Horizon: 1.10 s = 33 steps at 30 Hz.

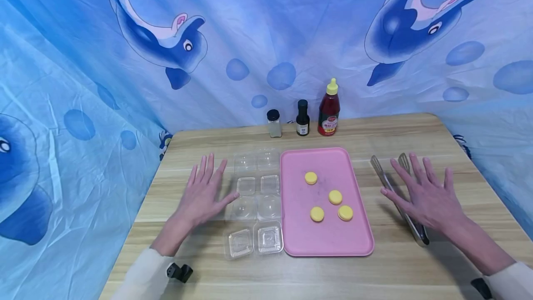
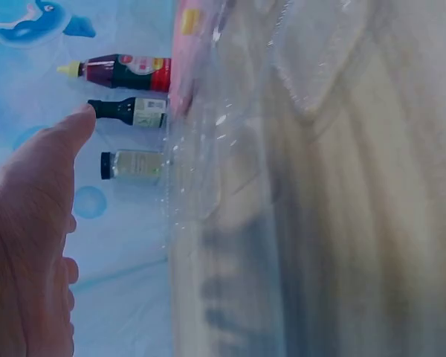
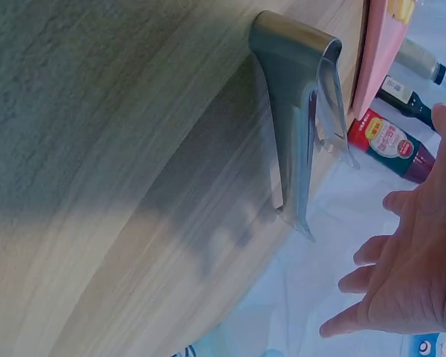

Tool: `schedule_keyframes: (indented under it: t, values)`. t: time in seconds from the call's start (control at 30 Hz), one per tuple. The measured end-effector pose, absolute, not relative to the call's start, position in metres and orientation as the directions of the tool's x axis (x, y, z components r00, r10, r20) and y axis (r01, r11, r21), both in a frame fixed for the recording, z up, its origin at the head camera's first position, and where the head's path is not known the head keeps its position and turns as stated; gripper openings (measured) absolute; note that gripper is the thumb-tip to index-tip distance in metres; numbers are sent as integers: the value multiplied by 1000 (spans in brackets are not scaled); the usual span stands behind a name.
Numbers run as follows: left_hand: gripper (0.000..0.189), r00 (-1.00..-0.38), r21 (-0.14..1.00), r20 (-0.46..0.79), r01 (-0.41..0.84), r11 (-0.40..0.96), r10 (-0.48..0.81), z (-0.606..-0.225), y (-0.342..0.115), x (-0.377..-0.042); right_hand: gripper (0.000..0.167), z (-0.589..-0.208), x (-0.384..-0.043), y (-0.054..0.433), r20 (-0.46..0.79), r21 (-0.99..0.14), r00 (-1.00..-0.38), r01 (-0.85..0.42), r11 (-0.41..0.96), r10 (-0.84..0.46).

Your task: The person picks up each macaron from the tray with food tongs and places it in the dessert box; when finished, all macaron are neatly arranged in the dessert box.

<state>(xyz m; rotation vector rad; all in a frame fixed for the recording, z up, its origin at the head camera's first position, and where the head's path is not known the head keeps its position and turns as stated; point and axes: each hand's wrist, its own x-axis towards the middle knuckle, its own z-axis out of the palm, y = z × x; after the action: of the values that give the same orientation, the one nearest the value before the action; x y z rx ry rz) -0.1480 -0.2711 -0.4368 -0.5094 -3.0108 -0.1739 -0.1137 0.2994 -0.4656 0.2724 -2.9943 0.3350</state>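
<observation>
With fingers spread and nothing held, my left hand (image 1: 201,198) hovers left of several clear plastic boxes (image 1: 269,238) whose lids stand open. My right hand (image 1: 433,196) is spread too, above metal tongs (image 1: 399,198) lying on the table; the right wrist view shows a gap between that hand and the tongs (image 3: 293,111). Between the hands lies a pink tray (image 1: 329,242). Several round yellow macarons rest on it, one a macaron (image 1: 310,178) toward the far end, another a macaron (image 1: 345,213) toward the near right.
Along the wooden table's (image 1: 225,140) back edge stand a small black-capped jar (image 1: 274,124), a dark bottle (image 1: 303,118) and a red sauce bottle (image 1: 329,110) with a yellow tip. A blue dolphin-print curtain (image 1: 266,36) hangs behind and to the left.
</observation>
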Motion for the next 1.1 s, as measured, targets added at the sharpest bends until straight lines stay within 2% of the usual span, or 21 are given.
schedule_keyframes:
  t: [0.27, 0.6, 0.87, 1.1]
  values:
    - [116, -921, 179, 121, 388, 904, 371, -429, -267, -167, 103, -469, -114, 303, 111, -252, -981, -181, 951, -157]
    - [130, -889, 356, 100, 452, 818, 447, -435, -245, -193, 109, -480, -114, 306, 136, -338, -981, -178, 924, -139]
    - [127, -863, 558, 63, 447, 699, 502, -454, -229, -203, 120, -489, -113, 304, 58, -533, -997, -66, 844, -42]
    - [114, -857, 570, 27, 437, 696, 515, -467, -217, -203, 120, -495, -109, 303, 19, -587, -999, 29, 809, 49]
